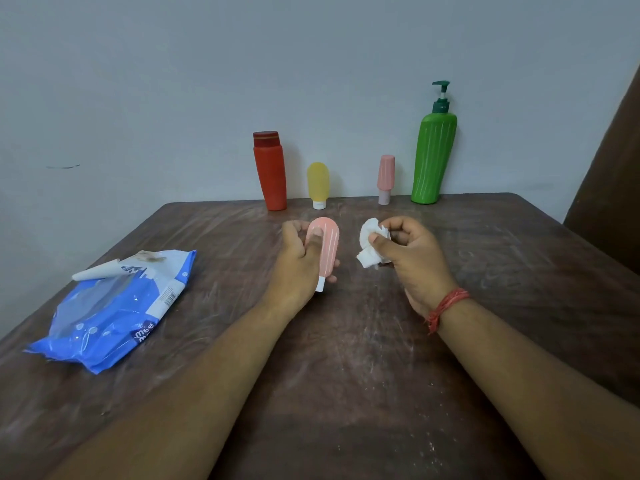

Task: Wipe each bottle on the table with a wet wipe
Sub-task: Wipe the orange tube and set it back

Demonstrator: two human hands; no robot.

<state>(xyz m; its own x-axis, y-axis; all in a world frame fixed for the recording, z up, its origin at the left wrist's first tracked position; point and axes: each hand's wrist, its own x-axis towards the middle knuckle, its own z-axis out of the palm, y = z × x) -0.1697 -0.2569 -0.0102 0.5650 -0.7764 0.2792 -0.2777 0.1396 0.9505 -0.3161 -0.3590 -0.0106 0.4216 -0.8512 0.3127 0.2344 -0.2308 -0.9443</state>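
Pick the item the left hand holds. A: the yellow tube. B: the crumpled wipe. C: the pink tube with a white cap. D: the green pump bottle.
C: the left hand grips the pink tube, its white cap pointing down, while the right hand holds the crumpled wipe.

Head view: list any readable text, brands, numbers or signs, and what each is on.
"mee" over a cut-off second line starting "m": white letters on a dark patch of the blue wet wipe pack.
Dark blue print by the pack's peeled flap: too blurred to read.
Barcode on the pack's white label: digits too small to read.
Bottles, including the pink one in the left hand: no readable text.
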